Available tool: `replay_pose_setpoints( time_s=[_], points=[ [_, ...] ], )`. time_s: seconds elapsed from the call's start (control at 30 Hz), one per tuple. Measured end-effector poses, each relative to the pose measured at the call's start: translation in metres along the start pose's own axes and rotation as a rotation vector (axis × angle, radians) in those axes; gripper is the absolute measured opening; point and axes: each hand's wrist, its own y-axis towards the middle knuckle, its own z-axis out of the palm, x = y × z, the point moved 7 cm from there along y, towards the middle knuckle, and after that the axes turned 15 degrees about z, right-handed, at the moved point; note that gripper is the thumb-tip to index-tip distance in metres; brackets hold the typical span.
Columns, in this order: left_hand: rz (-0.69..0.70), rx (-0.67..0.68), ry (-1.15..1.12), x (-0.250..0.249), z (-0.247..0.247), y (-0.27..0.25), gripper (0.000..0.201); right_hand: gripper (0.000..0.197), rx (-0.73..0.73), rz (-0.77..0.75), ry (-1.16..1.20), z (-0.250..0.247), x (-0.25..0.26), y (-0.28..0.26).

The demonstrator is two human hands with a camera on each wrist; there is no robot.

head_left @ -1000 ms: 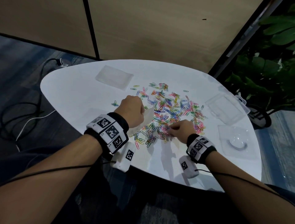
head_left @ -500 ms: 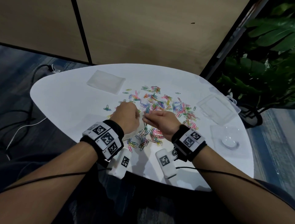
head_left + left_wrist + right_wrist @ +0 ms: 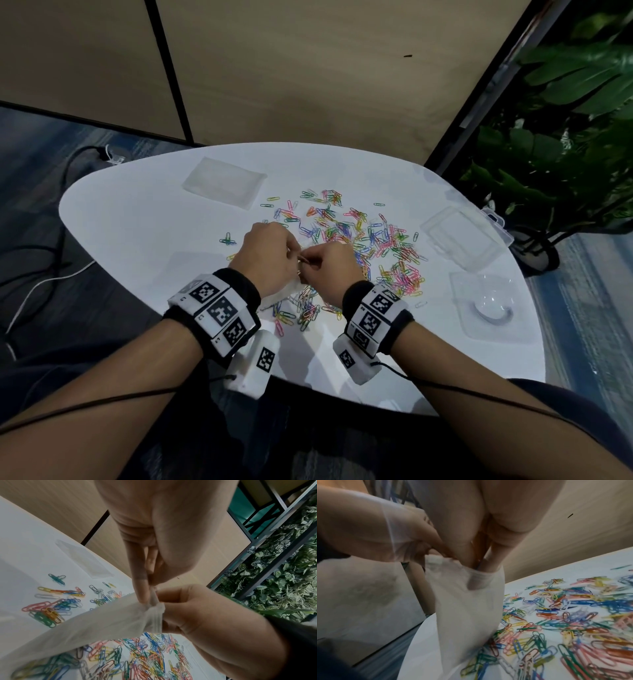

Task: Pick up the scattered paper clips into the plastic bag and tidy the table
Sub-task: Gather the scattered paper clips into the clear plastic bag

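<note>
Plastic of the bag (image 3: 106, 622) looked thin, limp and light, so I judged it would fold shut the moment its rim was let go, and that the rim was the only sensible place to hold it. My left hand (image 3: 265, 260) pinched one edge of the bag's mouth between thumb and forefinger, just above the near side of the pile of paper clips (image 3: 356, 240) on the table (image 3: 137, 222). My right hand (image 3: 329, 270) was at the same mouth, fingertips (image 3: 476, 584) tucked just inside the rim and pinching what looked like a few clips, though blur made that uncertain. The clips I took to be light, stiff and slippery, tangling readily, best nipped in small bunches. Nearly all of them lay loose beside and beyond the bag, with a small cluster left of the pile. I could read no brand or writing anywhere; the wrist bands (image 3: 219, 308) carried only black-and-white square codes.
</note>
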Motion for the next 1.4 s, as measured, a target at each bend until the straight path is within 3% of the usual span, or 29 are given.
replay_pose_setpoints(
  time_s=[0.17, 0.27, 0.37, 0.43, 0.53, 0.63, 0.7, 0.8, 0.93, 1.03, 1.1, 1.2, 1.3, 1.4],
  points=[
    [0.021, 0.027, 0.017, -0.001, 0.001, 0.001, 0.023, 0.029, 0.098, -0.071, -0.183, 0.001, 0.011, -0.001],
    [0.015, 0.005, 0.018, 0.000, -0.005, 0.003, 0.022, 0.028, 0.068, -0.122, -0.068, -0.017, 0.019, -0.002],
    [0.007, -0.023, 0.008, 0.003, -0.012, 0.003, 0.021, 0.025, -0.030, -0.066, 0.116, -0.042, 0.004, -0.001],
    [0.010, -0.023, 0.002, 0.004, -0.014, 0.002, 0.022, 0.022, -0.045, 0.054, -0.035, -0.047, -0.027, 0.003],
    [0.014, -0.013, 0.006, 0.002, -0.014, 0.002, 0.024, 0.069, 0.163, 0.302, -0.422, -0.017, -0.086, 0.001],
    [0.009, -0.015, 0.007, 0.003, -0.015, 0.002, 0.023, 0.095, 0.211, 0.305, -0.526, 0.019, -0.108, -0.008],
    [0.002, -0.010, 0.019, 0.006, -0.016, 0.002, 0.018, 0.091, 0.154, 0.182, -0.596, 0.036, -0.103, -0.012],
    [-0.003, -0.016, 0.040, 0.013, -0.018, 0.002, 0.016, 0.068, 0.076, 0.014, -0.692, 0.052, -0.090, -0.012],
    [-0.007, -0.032, 0.049, 0.023, -0.027, -0.002, 0.015, 0.031, 0.028, -0.063, -0.683, 0.061, -0.078, 0.001],
    [-0.003, -0.041, 0.047, 0.027, -0.033, -0.006, 0.012, 0.021, -0.001, -0.097, -0.670, 0.056, -0.075, 0.007],
    [0.001, -0.053, 0.046, 0.028, -0.036, -0.008, 0.011, 0.018, -0.007, -0.050, -0.599, 0.044, -0.076, 0.011],
    [0.016, -0.049, 0.051, 0.028, -0.038, -0.009, 0.010, 0.011, -0.006, 0.178, -0.335, 0.013, -0.088, 0.022],
    [0.034, -0.031, 0.060, 0.026, -0.036, -0.007, 0.010, 0.009, 0.085, 0.419, 0.261, -0.011, -0.092, 0.023],
    [0.039, -0.016, 0.056, 0.024, -0.031, -0.006, 0.012, 0.017, 0.273, 0.425, 0.854, -0.022, -0.059, 0.018]
  ],
)
